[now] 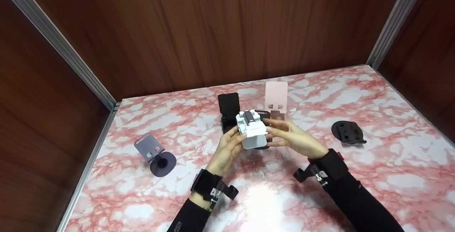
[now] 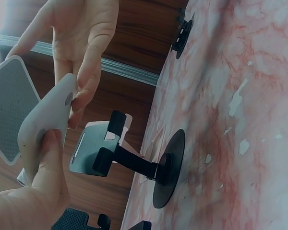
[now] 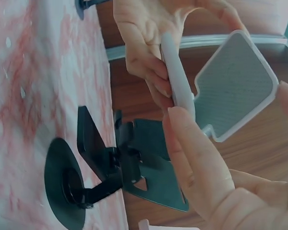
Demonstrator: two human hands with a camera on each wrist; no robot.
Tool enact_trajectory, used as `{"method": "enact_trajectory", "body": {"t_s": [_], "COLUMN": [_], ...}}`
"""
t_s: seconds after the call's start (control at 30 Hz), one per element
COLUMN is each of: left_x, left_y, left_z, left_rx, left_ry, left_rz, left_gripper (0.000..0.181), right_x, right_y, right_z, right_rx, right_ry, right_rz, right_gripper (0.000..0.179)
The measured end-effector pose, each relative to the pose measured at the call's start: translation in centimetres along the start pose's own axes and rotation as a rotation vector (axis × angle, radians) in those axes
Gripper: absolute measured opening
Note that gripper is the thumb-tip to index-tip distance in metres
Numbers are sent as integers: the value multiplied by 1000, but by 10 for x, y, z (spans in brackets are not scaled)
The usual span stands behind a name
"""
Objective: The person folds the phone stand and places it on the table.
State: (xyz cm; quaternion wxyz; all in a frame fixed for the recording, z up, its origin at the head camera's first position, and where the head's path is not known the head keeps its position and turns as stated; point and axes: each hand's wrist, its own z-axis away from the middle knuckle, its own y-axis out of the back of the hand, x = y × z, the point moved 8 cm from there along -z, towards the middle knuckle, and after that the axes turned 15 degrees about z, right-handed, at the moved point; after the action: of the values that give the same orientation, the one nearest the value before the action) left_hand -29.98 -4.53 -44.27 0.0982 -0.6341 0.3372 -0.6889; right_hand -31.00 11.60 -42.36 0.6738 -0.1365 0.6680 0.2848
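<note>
Nearest to the camera are two black sleeves, which reach in from the lower edge. Behind everything rises a dark wooden panel, and under the arms spreads a table with red and white marbling.

Over this table, the left hand and the right hand hold together one white stand, in the air near the middle. The left fingers and thumb are bent around its one side; the right fingers and thumb grip the opposite side, so neither hand is free.

Around it are other stands. Two black stands are unfolded behind the hands, one of them mostly hidden in the head view; beside them is a pink stand, with its plate raised. A purple-grey stand is opened at the left. At the right, a flat black stand lies folded.

As I judge, the four unfolded ones are finished. The white one seems partly opened, because its two panels are at an angle; its adjusting and placing down remain, and perhaps also the folded one.
</note>
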Motion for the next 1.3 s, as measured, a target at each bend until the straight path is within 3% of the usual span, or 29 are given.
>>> {"method": "enact_trajectory", "body": {"t_s": [0.3,0.77,1.3], "left_x": [1,4,7], "left_y": [1,5,4], "left_z": [2,2,2], "left_rx": [8,46,15], "left_ry": [26,24,12], "left_rz": [-36,-38,-12], "left_gripper": [82,70,64], "right_x": [2,2,4], "right_y": [-6,-9,-7], "right_z": [-3,-4,-4], "right_rx": [-52,-65,-48], "right_ry": [23,34,34], "right_rz": [-96,-102,-95], "right_gripper": [67,66,64]}}
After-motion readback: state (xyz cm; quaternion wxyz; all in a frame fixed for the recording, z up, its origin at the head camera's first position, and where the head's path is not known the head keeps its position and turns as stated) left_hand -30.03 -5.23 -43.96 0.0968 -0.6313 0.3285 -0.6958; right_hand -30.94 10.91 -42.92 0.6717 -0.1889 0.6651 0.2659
